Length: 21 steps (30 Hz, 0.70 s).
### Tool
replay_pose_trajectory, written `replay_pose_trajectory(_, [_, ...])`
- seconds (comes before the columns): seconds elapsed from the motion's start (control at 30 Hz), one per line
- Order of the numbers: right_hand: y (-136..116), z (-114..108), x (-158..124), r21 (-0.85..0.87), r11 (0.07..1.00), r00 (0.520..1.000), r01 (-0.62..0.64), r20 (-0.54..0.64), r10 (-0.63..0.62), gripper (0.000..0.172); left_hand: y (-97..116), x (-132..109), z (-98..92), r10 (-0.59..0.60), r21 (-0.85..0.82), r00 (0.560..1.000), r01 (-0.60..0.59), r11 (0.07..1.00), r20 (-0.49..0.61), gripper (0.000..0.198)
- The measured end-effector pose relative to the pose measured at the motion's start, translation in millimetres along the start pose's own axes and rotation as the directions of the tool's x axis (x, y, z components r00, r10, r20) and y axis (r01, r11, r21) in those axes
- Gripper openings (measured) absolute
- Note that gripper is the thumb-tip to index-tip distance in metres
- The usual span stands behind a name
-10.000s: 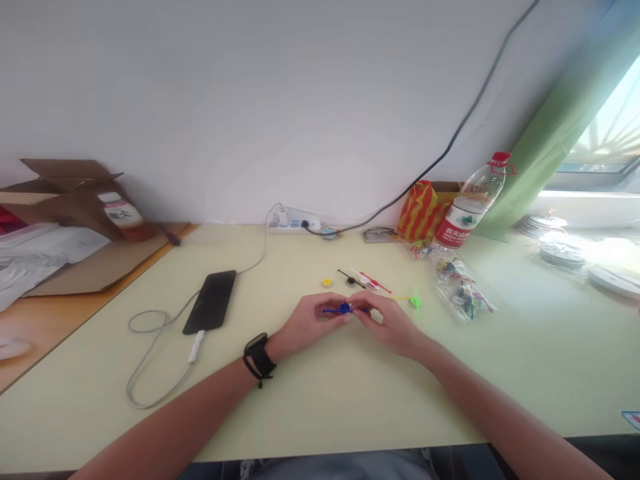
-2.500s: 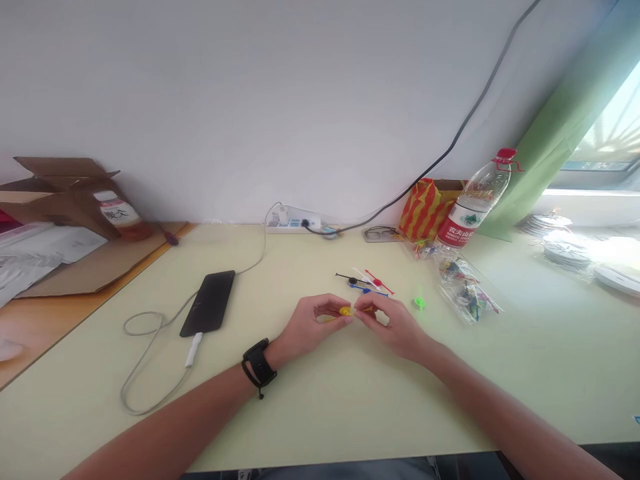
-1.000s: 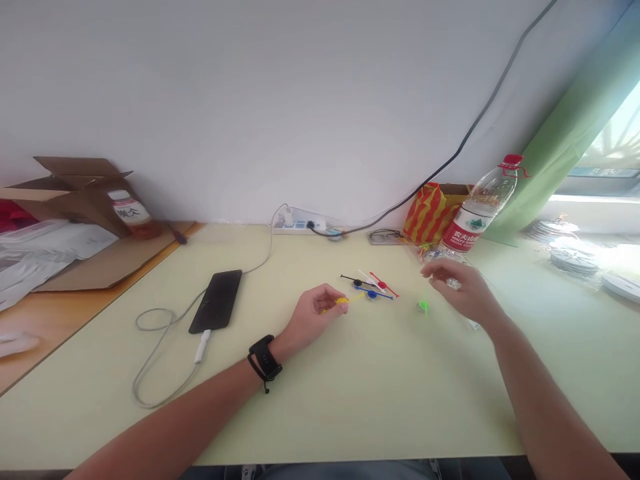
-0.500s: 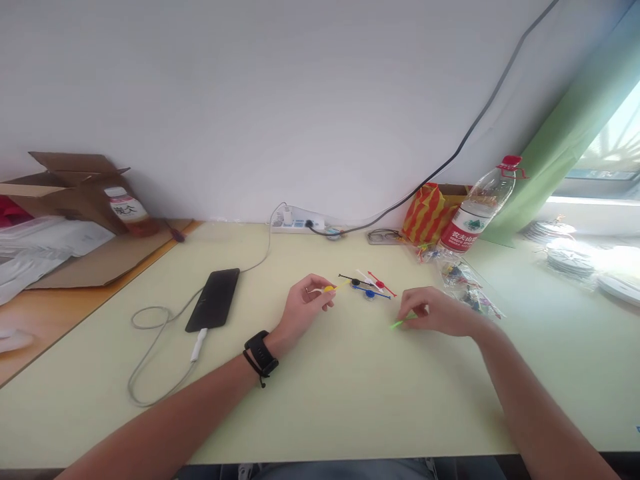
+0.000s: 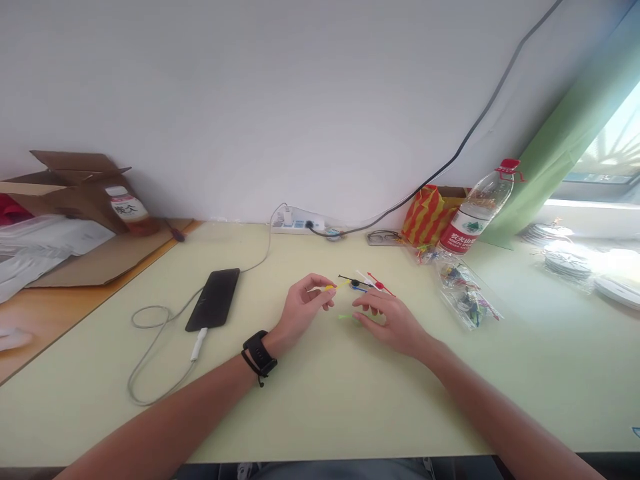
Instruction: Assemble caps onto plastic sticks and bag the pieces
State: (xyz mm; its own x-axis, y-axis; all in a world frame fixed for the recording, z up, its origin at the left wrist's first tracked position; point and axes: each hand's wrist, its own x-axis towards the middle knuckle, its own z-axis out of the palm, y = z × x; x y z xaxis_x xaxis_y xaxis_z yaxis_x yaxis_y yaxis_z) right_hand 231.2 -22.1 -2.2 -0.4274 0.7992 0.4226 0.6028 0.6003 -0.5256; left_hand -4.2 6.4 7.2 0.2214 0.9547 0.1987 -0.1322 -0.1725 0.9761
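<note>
My left hand [image 5: 306,303] pinches a small yellow piece [image 5: 330,288] with a thin pointer sticking out to the right. My right hand [image 5: 390,319] is just to its right, thumb and fingertips at a thin green piece [image 5: 346,317] that points left above the table. Behind my right hand lie a black pointer piece [image 5: 355,283], a red one [image 5: 379,286] and a white one [image 5: 365,275]. A blue one [image 5: 359,289] is partly hidden by my right hand.
A phone [image 5: 214,300] with a cable lies left. At the back are a power strip [image 5: 297,227], glasses [image 5: 384,237], a striped bag [image 5: 424,217] and a large bottle [image 5: 475,213]. Plastic packets [image 5: 467,293] lie right. A cardboard box [image 5: 85,193] stands far left.
My right hand has moved left with the green piece, close to my left hand, and now covers part of the blue piece. My left hand has hardly moved.
</note>
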Motion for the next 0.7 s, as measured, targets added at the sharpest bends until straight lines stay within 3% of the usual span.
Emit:
replay_pose_trajectory(0.13, [-2,-3,-1,0.038,0.999,0.997,0.011,-0.078,-0.008,0.022,6,-1,-0.5,-0.069,-0.166,0.986,0.095,0.981,0.154,0.027])
replay_pose_trajectory(0.2, [-5,-5,-1,0.067,0.998,0.995,-0.001,-0.100,0.008,0.026,8,-2,-0.8,-0.082,-0.174,0.979,0.114,0.978,0.186,0.026])
replay_pose_trajectory(0.4, [-18,-9,1,0.316,0.947,0.984,-0.050,-0.146,0.101,0.042,9,-3,-1.1,-0.003,0.029,0.984,-0.002,1.000,0.180,0.029])
replay_pose_trajectory(0.7, [-31,-7,0,0.540,0.828,0.973,-0.149,-0.067,0.219,0.085,13,-4,1.8,0.076,0.039,0.972,-0.087,0.995,0.224,0.023])
